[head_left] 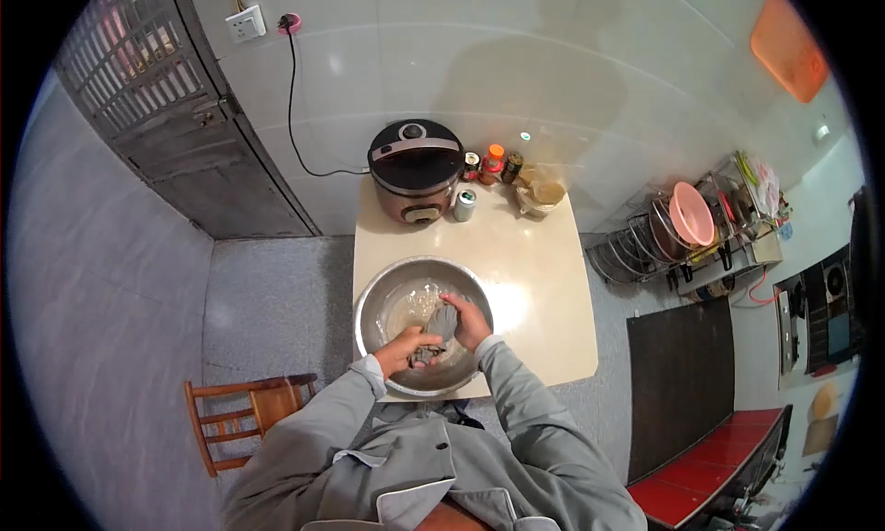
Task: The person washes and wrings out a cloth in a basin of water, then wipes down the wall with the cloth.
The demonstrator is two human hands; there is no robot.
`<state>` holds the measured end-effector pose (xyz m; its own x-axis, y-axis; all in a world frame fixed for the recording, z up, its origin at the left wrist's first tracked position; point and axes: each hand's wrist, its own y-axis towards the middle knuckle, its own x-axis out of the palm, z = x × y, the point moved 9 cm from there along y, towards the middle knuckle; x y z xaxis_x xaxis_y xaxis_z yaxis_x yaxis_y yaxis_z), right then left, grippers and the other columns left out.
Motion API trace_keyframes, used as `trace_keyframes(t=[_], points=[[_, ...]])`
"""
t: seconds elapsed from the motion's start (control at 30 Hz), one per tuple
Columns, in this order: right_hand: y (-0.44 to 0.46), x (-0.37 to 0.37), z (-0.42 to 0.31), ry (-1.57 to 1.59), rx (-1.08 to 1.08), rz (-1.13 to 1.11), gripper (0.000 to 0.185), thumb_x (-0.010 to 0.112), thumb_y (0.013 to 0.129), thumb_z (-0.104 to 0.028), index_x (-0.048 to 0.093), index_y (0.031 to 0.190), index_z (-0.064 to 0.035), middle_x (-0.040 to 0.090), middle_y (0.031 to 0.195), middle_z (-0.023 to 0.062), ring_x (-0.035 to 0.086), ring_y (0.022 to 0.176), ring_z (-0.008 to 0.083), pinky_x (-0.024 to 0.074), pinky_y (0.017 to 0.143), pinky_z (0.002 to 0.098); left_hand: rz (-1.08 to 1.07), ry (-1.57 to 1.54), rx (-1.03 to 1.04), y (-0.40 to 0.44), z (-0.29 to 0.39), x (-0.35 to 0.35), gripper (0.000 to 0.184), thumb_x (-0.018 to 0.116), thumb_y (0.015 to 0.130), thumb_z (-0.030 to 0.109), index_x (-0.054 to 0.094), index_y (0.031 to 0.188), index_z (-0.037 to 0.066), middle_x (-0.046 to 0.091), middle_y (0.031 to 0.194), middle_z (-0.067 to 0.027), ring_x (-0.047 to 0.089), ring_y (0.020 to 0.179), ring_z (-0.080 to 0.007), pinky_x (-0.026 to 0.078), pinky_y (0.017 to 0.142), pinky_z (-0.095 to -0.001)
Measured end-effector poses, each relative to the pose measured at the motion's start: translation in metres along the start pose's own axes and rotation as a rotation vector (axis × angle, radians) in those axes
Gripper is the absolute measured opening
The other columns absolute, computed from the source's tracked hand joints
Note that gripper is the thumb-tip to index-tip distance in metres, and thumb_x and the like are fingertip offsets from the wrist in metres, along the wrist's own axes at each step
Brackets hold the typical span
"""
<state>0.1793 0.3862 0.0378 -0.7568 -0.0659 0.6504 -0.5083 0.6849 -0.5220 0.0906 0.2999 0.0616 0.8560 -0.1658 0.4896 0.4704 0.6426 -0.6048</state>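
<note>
A wide metal basin (369,300) with water in it stands at the front of the cream table. Over the basin, both hands hold a wet-looking grey cloth (443,323). My left hand (398,351) is closed around its bunched lower end. Higher up and to the right, my right hand (472,323) grips the wider part from the side, thumb and fingers bent around it. Small bubbles show on the water (410,307) behind the cloth. Exactly what kind of cloth it is I cannot make out.
At the table's back stand a rice cooker (415,176), a can (465,205), several small jars (493,159) and a plastic bag (540,194). A wooden chair (263,411) is at the left. A dish rack (659,231) with a pink basin (691,214) stands right.
</note>
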Motion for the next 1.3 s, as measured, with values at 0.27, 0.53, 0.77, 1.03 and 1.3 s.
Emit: trace_keyframes(t=[0.27, 0.53, 0.77, 1.03, 1.3], points=[[-0.036, 0.085, -0.046, -0.032, -0.017, -0.388, 0.045, 0.055, 0.097, -0.022, 0.044, 0.137, -0.0054, 0.061, 0.104, 0.0084, 0.063, 0.103, 0.0231, 0.0528, 0.088, 0.0343, -0.26, -0.826, 0.105, -0.023, 0.023, 0.061, 0.054, 0.06, 0.091, 0.038, 0.048, 0.131, 0.003, 0.061, 0.111, -0.0254, 0.064, 0.078, -0.0337, 0.048, 0.046, -0.0298], [-0.008, 0.074, -0.042, -0.489, -0.073, -0.249, 0.011, 0.052, 0.092, -0.007, 0.06, 0.098, -0.0033, 0.06, 0.079, 0.005, 0.063, 0.076, 0.0158, 0.0522, 0.071, 0.0284, -0.068, -0.271, 0.076, -0.009, 0.018, 0.04, 0.026, 0.064, 0.091, 0.03, 0.058, 0.096, 0.005, 0.061, 0.076, -0.0074, 0.056, 0.055, -0.0139, 0.032, 0.036, -0.0234], [0.016, 0.051, -0.012, -0.657, -0.244, -0.048, 0.011, 0.05, 0.088, -0.006, 0.06, 0.091, -0.0048, 0.059, 0.074, 0.0039, 0.06, 0.065, 0.0142, 0.0513, 0.063, 0.029, 0.223, 0.016, -0.021, 0.003, -0.005, 0.005, 0.019, 0.067, 0.086, 0.026, 0.061, 0.087, 0.008, 0.059, 0.066, -0.002, 0.053, 0.047, -0.0108, 0.029, 0.035, -0.0244], [0.009, 0.039, -0.008, -0.751, -0.373, 0.173, 0.012, 0.047, 0.089, -0.007, 0.059, 0.091, -0.004, 0.06, 0.069, 0.0075, 0.063, 0.059, 0.0163, 0.05, 0.056, 0.0306, 0.553, 0.448, 0.033, 0.013, -0.005, -0.024, 0.042, 0.072, 0.078, 0.035, 0.066, 0.104, 0.004, 0.068, 0.083, -0.01, 0.067, 0.078, -0.0239, 0.052, 0.062, -0.0373], [-0.002, 0.035, -0.021, -0.793, -0.497, 0.405, 0.014, 0.048, 0.09, -0.01, 0.06, 0.087, -0.0031, 0.063, 0.065, 0.0143, 0.063, 0.056, 0.0202, 0.0488, 0.054, 0.0353, 0.659, 0.9, 0.119, -0.003, 0.037, -0.008, 0.054, 0.07, 0.076, 0.045, 0.064, 0.115, 0.008, 0.068, 0.104, -0.0229, 0.065, 0.101, -0.0378, 0.05, 0.085, -0.0448]])
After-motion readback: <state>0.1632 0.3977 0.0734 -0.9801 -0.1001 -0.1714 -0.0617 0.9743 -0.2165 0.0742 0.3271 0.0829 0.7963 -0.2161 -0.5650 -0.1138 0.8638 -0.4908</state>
